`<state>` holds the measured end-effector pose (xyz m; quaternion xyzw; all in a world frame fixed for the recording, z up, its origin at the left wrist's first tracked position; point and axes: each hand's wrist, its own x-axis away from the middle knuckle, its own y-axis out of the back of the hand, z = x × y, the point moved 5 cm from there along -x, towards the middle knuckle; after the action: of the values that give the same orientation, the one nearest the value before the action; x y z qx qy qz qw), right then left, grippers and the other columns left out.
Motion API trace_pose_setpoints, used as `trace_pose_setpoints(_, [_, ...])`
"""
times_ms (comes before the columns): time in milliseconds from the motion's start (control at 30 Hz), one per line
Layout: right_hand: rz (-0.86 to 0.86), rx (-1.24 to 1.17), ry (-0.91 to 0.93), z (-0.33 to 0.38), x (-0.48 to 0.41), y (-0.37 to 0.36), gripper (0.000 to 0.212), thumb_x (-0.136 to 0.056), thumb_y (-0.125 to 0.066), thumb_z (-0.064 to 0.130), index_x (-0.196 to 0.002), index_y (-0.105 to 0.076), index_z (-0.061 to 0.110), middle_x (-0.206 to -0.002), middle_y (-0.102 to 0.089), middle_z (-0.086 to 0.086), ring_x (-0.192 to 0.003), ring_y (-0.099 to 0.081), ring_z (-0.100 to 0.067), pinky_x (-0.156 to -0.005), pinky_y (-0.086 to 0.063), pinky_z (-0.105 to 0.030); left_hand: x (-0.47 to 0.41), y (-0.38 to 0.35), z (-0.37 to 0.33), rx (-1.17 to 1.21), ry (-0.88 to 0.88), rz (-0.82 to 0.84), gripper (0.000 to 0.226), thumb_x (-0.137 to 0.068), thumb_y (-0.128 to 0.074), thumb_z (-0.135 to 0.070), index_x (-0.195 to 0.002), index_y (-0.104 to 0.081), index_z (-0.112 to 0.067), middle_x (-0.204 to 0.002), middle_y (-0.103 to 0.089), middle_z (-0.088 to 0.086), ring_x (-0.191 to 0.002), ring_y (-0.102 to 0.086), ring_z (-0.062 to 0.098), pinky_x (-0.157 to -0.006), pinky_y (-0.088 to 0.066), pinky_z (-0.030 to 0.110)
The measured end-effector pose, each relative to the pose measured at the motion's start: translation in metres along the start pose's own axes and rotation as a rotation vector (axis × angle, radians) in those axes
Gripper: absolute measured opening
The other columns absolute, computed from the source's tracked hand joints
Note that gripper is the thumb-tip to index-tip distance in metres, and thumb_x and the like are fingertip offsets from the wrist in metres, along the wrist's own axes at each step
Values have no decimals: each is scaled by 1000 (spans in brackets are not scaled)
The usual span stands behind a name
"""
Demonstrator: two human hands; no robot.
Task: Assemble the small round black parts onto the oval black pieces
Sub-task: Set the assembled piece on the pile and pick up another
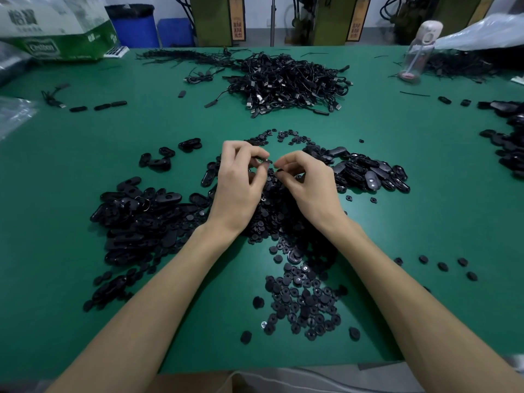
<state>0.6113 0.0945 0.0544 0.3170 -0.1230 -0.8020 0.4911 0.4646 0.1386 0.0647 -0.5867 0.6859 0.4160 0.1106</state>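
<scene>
Left hand (238, 180) with fingers curled, pinching a small black part (265, 161) above the middle heap, right hand (307, 184) fingers curled against it — their grip cannot be told, matte round black parts (303, 302) heaped nearest, smooth oval black pieces (136, 222) at left, green tabletop (56, 194) — open room toward its edges, box (56, 38) reading "Cestbon"

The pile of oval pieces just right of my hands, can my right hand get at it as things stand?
Probably yes. The pile of oval pieces lies right beside the right hand, nothing between them. But its fingers seem to pinch a small round part, so they would need freeing.
</scene>
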Motion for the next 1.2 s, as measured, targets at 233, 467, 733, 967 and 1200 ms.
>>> trace_pose_setpoints(233, [6,31,-2,3,-1,2,14,-93,-69,3,-100,-76,14,-90,-71,10,-81,-62,7,-75,-42,-2,-1,-4,5,85,123,59,30,-91,-78,-10,-120,-71,-5,-120,-51,7,-110,-63,17,-98,-56,33])
trace_pose_setpoints(467, [15,82,21,4,-1,2,14,-96,-70,8,-103,-80,15,-102,-67,3,-84,-58,-2,-78,-39,0,-1,-5,8,75,182,93,38,-90,-75,3,-127,-68,-3,-124,-49,8,-104,-68,16,-96,-55,20])
trace_pose_setpoints(733, [-50,-79,-18,3,1,6,14,-93,-74,7,-106,-73,12,-90,-71,3,-81,-63,0,-76,-45,-8,-2,-3,7,55,203,84,26,-102,-63,-9,-127,-70,-8,-125,-51,4,-110,-62,12,-98,-48,14])
trace_pose_setpoints(967, [-40,-185,-60,2,0,6,10,-89,-78,7,-94,-78,15,-87,-76,6,-84,-68,-6,-82,-52,-18,-1,-5,16,119,295,90,32,-96,-67,-1,-125,-69,-13,-126,-57,4,-110,-65,15,-92,-50,12])
trace_pose_setpoints(1200, [-13,-269,-83,1,0,5,11,-92,-76,9,-98,-82,16,-93,-78,3,-91,-72,-18,-89,-58,-33,0,-5,20,153,331,115,23,-93,-72,-3,-113,-74,-14,-117,-70,7,-98,-72,14,-94,-57,26])
